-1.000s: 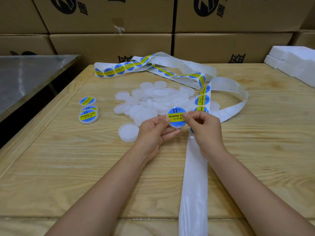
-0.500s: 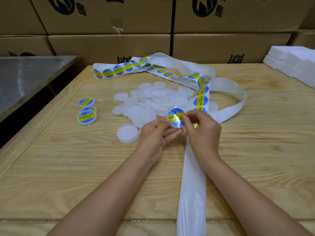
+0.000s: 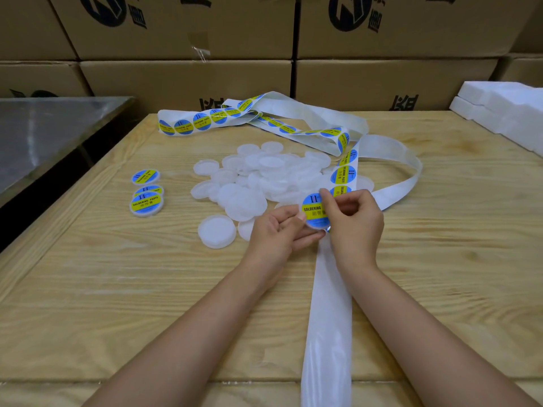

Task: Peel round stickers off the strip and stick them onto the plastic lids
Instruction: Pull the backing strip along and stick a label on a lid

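My left hand (image 3: 277, 230) holds a translucent plastic lid bearing a blue and yellow round sticker (image 3: 313, 210) from below and at its left edge. My right hand (image 3: 354, 218) covers the sticker's right part, thumb and fingers pressed on it. The white sticker strip (image 3: 342, 171) runs from under my right hand up the table, loops, and carries several more blue stickers. Its bare backing (image 3: 329, 318) trails toward me. A pile of plain lids (image 3: 264, 177) lies just beyond my hands. One plain lid (image 3: 216, 230) sits apart, left of my left hand.
Three stickered lids (image 3: 146, 195) lie at the left on the wooden table (image 3: 147, 289). Cardboard boxes (image 3: 382, 80) are stacked behind it. White foam blocks (image 3: 505, 110) sit at the back right. A metal surface (image 3: 44, 133) stands to the left.
My right hand has slid leftward over the sticker on the held lid, now covering its right half. The lid has tilted slightly. The left hand has stayed in place.
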Motion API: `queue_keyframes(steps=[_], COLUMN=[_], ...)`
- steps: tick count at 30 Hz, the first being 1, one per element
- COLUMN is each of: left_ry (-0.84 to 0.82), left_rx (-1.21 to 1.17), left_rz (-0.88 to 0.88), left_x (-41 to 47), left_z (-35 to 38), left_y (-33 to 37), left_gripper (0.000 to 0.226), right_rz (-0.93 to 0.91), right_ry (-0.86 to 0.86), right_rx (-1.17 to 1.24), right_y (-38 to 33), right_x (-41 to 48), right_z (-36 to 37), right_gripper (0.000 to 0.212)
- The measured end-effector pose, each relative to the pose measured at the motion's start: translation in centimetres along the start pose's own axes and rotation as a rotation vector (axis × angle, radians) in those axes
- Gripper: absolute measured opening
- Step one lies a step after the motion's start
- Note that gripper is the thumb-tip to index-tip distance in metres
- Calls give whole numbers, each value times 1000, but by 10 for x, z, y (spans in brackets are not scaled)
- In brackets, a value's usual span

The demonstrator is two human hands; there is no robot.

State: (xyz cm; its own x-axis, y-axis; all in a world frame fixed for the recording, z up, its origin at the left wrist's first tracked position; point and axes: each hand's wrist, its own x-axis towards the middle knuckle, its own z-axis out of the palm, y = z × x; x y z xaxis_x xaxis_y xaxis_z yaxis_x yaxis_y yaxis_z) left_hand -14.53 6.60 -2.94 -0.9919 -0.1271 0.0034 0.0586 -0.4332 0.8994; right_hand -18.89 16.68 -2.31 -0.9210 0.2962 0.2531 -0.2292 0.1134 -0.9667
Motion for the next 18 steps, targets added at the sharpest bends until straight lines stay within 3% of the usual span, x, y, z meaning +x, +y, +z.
queue_keyframes(steps=[8, 18], left_ry=[23, -24], left_rx=[92, -182], left_rz=[109, 43], left_x=[-1, 0], left_z=[1, -4], left_y=[0, 7], left_gripper=[18, 22], right_rz=[10, -178], right_ry=[-148, -322], right_rx=[0, 25], right_y=[0, -5], right_x=[-7, -9], right_z=[5, -1], right_gripper=[35, 32])
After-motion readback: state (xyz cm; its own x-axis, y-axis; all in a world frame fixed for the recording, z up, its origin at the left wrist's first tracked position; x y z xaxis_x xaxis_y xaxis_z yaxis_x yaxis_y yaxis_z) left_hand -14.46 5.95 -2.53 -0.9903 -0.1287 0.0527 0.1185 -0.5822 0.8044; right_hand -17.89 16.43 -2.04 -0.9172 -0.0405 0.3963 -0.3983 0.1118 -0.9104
